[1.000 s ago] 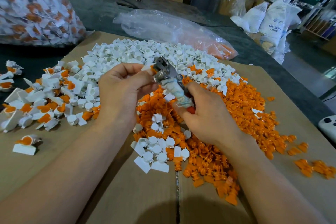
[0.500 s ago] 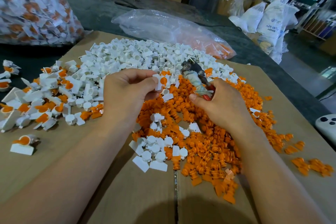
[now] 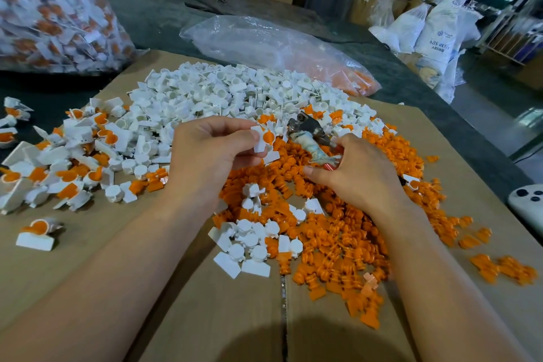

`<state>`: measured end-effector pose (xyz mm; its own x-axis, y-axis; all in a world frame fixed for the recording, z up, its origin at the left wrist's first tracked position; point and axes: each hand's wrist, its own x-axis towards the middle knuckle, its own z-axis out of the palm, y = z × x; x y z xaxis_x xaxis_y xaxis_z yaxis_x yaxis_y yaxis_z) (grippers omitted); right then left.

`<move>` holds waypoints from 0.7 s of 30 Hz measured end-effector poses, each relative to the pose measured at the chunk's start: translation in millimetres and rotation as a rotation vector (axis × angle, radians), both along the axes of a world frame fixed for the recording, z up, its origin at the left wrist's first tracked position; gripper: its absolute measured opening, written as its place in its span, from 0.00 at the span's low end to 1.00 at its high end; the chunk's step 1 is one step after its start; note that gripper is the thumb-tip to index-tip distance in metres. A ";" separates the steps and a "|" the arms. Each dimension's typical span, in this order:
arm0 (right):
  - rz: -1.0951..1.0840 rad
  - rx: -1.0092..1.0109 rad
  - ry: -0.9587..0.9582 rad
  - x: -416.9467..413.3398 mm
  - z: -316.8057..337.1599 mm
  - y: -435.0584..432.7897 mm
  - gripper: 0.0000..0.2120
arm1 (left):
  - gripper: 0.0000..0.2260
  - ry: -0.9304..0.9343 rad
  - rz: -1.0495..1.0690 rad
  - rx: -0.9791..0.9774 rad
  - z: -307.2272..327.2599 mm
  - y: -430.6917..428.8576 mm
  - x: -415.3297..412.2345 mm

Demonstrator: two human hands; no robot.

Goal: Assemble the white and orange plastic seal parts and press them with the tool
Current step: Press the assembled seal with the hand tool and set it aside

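My left hand (image 3: 211,153) pinches an assembled seal (image 3: 264,138), white with an orange insert showing, above the piles. My right hand (image 3: 358,176) grips the pressing tool (image 3: 308,134) by its cloth-wrapped handles, metal head pointing up and left, a short gap from the seal. Loose white parts (image 3: 235,94) are heaped at the back of the cardboard sheet (image 3: 176,303). Loose orange parts (image 3: 338,244) spread under and in front of my right hand. Assembled seals (image 3: 67,167) lie in a pile at the left.
A big clear bag of finished seals (image 3: 53,9) stands at the back left. A flatter plastic bag (image 3: 273,47) with some orange parts lies behind the white heap. A white controller (image 3: 529,203) sits at the right edge. Cartons and sacks stand beyond the dark table.
My right hand has drawn the tool away from the seal to the right and lowered it. My left hand keeps the seal, now turned so its orange insert shows.
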<state>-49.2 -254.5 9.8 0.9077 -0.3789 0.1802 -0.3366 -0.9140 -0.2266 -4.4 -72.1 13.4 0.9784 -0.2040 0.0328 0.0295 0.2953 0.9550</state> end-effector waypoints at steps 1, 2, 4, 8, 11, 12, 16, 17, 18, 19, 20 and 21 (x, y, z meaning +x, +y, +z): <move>0.000 0.000 0.006 0.0 -0.1 -0.1 0.32 | 0.09 0.007 -0.003 -0.002 -0.1 0.0 0.1; 0.001 -0.001 0.012 0.1 -0.3 -0.1 0.33 | 0.09 0.016 -0.005 -0.006 -0.2 0.1 0.4; 0.003 -0.010 0.025 0.3 -0.4 0.0 0.33 | 0.08 0.039 -0.009 -0.015 -0.3 0.3 1.2; -0.001 -0.033 0.044 0.9 -1.0 0.0 0.33 | 0.08 0.063 -0.012 -0.019 0.5 0.6 1.4; 0.000 -0.043 0.058 1.5 -2.1 -0.1 0.34 | 0.08 0.056 -0.012 -0.016 1.4 0.8 0.4; 0.001 -0.045 0.063 1.7 -2.4 -0.2 0.35 | 0.08 0.053 -0.010 -0.014 1.5 0.9 0.2; -0.001 -0.032 0.075 2.0 -2.8 -0.5 0.35 | 0.08 0.025 -0.003 0.010 1.6 1.2 -0.8; -0.001 -0.028 0.078 2.2 -2.6 -0.6 0.35 | 0.08 0.018 -0.001 0.013 1.4 1.4 -1.0; 0.001 -0.024 0.081 2.5 -2.7 -0.7 0.35 | 0.08 0.014 -0.001 0.013 1.4 1.7 -1.1; 0.004 -0.021 0.085 2.7 -2.9 -1.0 0.35 | 0.08 0.011 -0.001 0.011 1.4 1.8 -1.2; 0.007 -0.017 0.091 2.8 -3.1 -1.3 0.36 | 0.08 0.009 -0.002 0.010 1.5 1.9 -1.3; 0.010 -0.014 0.095 2.8 -3.2 -1.6 0.36 | 0.07 0.007 -0.003 0.010 1.5 1.7 -1.3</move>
